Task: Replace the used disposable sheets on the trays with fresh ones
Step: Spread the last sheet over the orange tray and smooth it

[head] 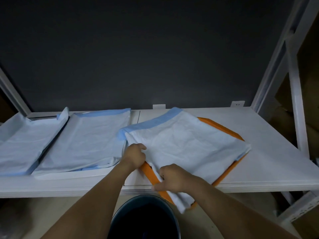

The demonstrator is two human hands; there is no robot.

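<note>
Left grip [135, 155] clenches the near-left edge of the sheet [186, 144]; right grip [170, 178] pinches its bunched near corner. That sheet lies across the orange tray [150, 173], which overhangs the shelf [267, 161] above a dark bin [145, 218].

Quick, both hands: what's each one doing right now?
Left hand: closed, pinching the pale blue-white disposable sheet on the orange plastic tray.
Right hand: closed, gripping the same sheet's near edge.

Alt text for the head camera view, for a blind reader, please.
The left hand and right hand grip the near edge of a disposable sheet draped over an orange tray on a shelf. Two more sheets lie left of it; a dark bin stands below.
</note>
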